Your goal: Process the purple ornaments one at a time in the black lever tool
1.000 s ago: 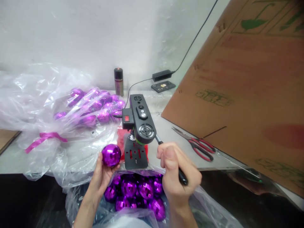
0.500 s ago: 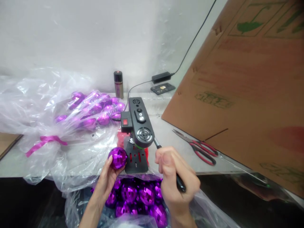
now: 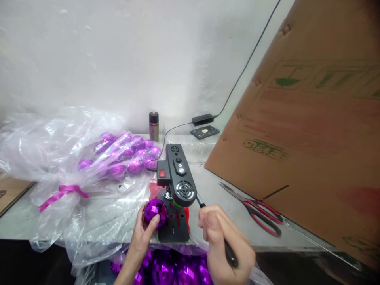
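My left hand (image 3: 141, 233) is closed around a shiny purple mirror-ball ornament (image 3: 155, 213), its thumb across the front. The ball is beside the black slotted base plate (image 3: 173, 231) of a small bench machine. Above that plate juts the machine's black head (image 3: 181, 174), which has round vents and a red switch box (image 3: 162, 173) on its left. My right hand (image 3: 227, 245) grips the lever handle (image 3: 230, 253), a metal rod with a black grip, on the machine's right side. More purple balls (image 3: 163, 271) lie in a plastic-lined container below the table edge.
A clear plastic bag (image 3: 59, 158) with a pink tie (image 3: 63, 194) holds several purple balls at left. Behind stand a spray can (image 3: 153, 126), a power adapter (image 3: 203, 119) and a phone (image 3: 204, 132). Red-handled scissors (image 3: 261, 213) lie before a large cardboard box (image 3: 297, 118).
My left hand has brought the ball slightly right, closer to the base plate, and turned so the thumb crosses its front. My right hand stays on the lever. The view has tilted up.
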`<state>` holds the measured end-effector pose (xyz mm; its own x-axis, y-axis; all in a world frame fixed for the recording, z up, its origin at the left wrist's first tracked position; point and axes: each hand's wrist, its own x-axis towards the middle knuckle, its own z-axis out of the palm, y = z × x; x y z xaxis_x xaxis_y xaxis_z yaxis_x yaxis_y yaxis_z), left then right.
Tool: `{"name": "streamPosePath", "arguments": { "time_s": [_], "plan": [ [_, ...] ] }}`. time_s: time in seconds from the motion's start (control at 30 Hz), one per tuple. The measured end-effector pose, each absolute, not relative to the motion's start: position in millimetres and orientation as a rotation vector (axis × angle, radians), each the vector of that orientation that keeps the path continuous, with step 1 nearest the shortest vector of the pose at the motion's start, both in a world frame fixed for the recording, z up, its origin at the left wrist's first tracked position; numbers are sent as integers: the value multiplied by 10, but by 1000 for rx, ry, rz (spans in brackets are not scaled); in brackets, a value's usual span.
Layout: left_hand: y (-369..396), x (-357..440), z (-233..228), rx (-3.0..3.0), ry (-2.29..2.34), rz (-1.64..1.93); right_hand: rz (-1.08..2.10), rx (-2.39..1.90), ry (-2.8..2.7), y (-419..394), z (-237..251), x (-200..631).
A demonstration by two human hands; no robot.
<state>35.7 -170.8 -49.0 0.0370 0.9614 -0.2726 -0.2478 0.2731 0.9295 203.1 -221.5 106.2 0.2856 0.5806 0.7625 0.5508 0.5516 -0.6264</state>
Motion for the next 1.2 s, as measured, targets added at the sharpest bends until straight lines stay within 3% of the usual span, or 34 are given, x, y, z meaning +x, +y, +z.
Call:
{"name": "streamPosePath", "arguments": {
  "time_s": [0.47,1.2],
  "plan": [
    [-1657,649,-714,1674,1262,1048,88,-1074,-1389,-2273,998,2071],
    [-1563,806,-1024,1721,1104,1115,-21,-1166,-1109,-2280,796,1797]
  ]
}}
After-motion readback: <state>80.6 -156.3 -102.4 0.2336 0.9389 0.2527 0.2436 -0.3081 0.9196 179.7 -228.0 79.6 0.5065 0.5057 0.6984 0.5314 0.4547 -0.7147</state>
